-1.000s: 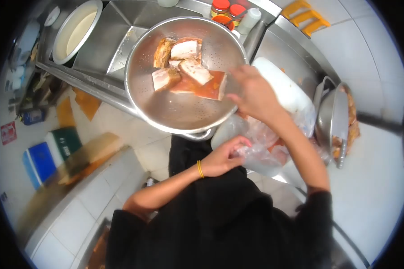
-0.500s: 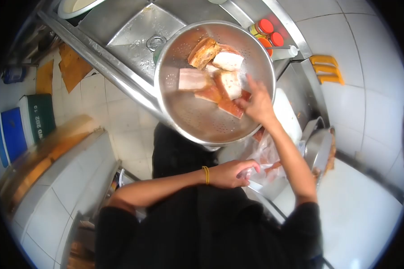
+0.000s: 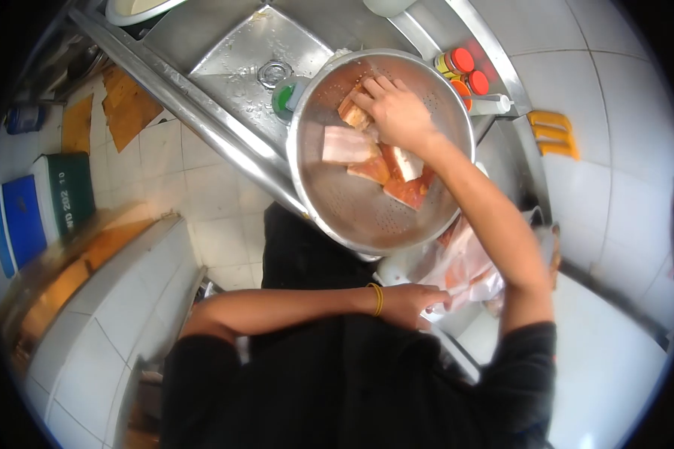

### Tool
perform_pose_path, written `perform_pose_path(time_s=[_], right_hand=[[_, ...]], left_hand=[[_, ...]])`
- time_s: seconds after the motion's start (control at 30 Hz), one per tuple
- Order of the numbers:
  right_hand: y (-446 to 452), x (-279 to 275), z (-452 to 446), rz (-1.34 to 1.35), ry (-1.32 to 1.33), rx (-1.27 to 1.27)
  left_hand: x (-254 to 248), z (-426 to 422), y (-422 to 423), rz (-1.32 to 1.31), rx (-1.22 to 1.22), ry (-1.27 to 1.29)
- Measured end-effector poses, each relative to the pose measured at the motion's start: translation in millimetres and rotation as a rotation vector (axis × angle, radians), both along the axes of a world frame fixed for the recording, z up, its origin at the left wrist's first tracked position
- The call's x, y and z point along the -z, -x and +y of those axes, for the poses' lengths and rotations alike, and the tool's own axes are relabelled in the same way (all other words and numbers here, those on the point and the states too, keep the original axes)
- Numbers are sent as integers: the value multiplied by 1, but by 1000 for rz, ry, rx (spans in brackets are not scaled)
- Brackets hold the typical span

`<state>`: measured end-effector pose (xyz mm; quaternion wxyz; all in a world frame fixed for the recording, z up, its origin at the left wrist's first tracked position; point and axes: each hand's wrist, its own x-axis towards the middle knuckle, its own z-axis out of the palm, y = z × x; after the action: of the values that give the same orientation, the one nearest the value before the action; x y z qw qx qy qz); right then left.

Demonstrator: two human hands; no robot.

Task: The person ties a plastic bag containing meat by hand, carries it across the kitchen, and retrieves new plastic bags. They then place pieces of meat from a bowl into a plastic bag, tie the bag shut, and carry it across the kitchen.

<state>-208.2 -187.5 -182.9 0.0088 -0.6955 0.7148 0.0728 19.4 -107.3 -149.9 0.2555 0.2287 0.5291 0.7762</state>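
Note:
A large metal colander (image 3: 337, 202) with perforated sides holds several thick slabs of pork belly (image 3: 346, 144), some pale and fatty, others reddish-brown. My right hand (image 3: 398, 116) is inside it near the far side, fingers curled down over a piece of pork belly that it mostly covers. A browned slab (image 3: 354, 112) shows just left of those fingers. My left hand (image 3: 412, 303), with yellow bands at the wrist, grips the edge of a clear plastic bag (image 3: 464, 273) below the colander. Reddish meat shows through the bag, partly hidden by my right forearm.
The colander rests over the edge of a steel sink (image 3: 232, 63) with a drain. A green-and-grey item (image 3: 286, 99) lies beside it. Red-lidded jars (image 3: 460, 60) stand at the back right, near a yellow rack (image 3: 553, 133). A white surface (image 3: 599, 352) extends at right.
My right hand has moved from the colander's right side to the pieces at its far side. My left hand has shifted slightly right with the bag. The view has shifted a little.

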Motion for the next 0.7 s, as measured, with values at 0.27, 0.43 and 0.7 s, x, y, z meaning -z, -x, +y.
perform_pose_path(time_s=[0.27,0.43,0.7], right_hand=[[22,-21,-20,25,-185,-136],[37,-44,-11,-415,201,341],[42,-88,117,-2041,697,1122]], left_hand=[[5,6,5,111,19,11],[-2,-5,12,72,60,53],[1,1,12,-87,35,-153]])
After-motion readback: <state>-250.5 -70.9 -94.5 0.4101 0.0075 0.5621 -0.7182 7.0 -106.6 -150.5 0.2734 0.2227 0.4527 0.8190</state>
